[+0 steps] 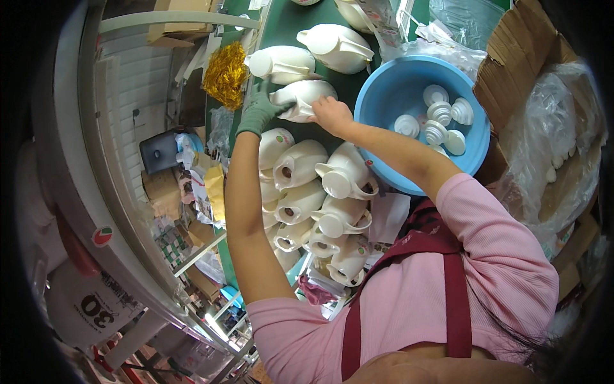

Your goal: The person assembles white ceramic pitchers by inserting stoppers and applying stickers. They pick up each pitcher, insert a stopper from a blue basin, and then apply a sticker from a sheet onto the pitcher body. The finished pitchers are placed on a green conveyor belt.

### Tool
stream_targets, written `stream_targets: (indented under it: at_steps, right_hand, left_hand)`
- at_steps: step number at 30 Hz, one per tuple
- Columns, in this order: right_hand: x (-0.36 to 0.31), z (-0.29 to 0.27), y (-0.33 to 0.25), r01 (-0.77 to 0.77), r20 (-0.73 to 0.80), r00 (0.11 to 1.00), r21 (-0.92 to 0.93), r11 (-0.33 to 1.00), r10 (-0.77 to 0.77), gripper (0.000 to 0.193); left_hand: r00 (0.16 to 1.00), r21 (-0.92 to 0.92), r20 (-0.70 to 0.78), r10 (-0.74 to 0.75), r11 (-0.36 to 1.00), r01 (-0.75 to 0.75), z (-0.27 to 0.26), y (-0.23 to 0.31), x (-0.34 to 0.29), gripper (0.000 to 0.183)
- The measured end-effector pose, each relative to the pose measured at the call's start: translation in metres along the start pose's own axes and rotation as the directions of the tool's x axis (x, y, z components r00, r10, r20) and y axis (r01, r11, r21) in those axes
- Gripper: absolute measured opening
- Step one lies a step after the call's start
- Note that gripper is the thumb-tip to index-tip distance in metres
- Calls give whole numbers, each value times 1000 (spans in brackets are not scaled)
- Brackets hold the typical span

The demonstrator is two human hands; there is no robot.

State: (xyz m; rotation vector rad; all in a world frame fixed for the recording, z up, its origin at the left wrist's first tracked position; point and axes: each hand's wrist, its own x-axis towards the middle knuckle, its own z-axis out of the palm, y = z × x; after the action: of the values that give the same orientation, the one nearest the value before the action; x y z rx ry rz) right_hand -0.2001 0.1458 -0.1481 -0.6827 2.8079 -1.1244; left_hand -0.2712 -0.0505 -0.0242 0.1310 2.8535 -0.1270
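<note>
A white thermos jug (311,91) lies on its side on the green work surface (348,83), between my two hands. In a grey-green glove, my left hand (258,112) grips it at its lid end, the fingers partly smeared by motion. My bare right hand (332,117) curls its fingers over the jug's near side; the fingertips are partly hidden. Just beyond lie another white jug (284,64) and one farther right (342,50), both with lids and handles. Nearer to me, several white jugs (300,163) lie stacked, some with open mouths facing me.
A blue basin (382,96) with several white stoppers (440,114) stands right of the jugs, under my right forearm. Beyond it is an open cardboard box (519,48) with clear plastic (534,141). Gold tinsel (225,75) hangs at the left edge, near a metal frame (179,20).
</note>
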Motion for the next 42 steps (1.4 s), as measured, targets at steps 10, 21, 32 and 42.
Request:
stream_targets:
  at_steps: [10,21,32,42]
  right_hand:
    - [1,-2,11,-7,-9,1000,10,1000,7,40]
    - [7,-19,-22,-130,248,960,-21,991,131,35]
    - [6,3,38,168,243,957,-29,985,-156,48]
    - [24,-9,34,150,191,972,-66,987,-135,46]
  left_hand:
    - [936,-413,197,-293,840,350,1,29,-10,99]
    - [962,-42,69,-263,963,266,45,1,-6,71]
    - [829,-129,126,-545,819,558,107,63,50,83]
    - [878,-178,88,-471,860,479,82,72,86,77]
